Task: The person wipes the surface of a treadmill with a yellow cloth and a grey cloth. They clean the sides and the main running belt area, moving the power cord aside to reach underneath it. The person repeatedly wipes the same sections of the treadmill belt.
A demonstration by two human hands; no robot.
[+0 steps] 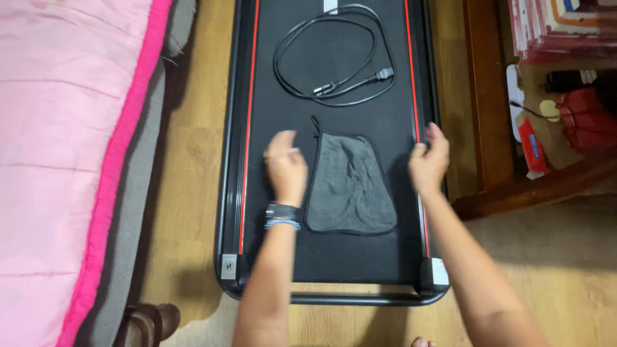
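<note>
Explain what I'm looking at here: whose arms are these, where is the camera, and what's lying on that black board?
The single picture comes from a camera worn on a person's head, looking down, so the two bare arms reaching in from the bottom are that person's own. The black board is a flat walking treadmill with red side stripes, lying on a wooden floor. On its belt lie a grey cloth with dark edging and, further up, a coiled black power cord. The left hand, with a watch and bands at the wrist, hovers just left of the cloth; it looks blurred. The right hand is at the treadmill's right edge. Neither hand holds anything. A pink quilt lies to the left.
</note>
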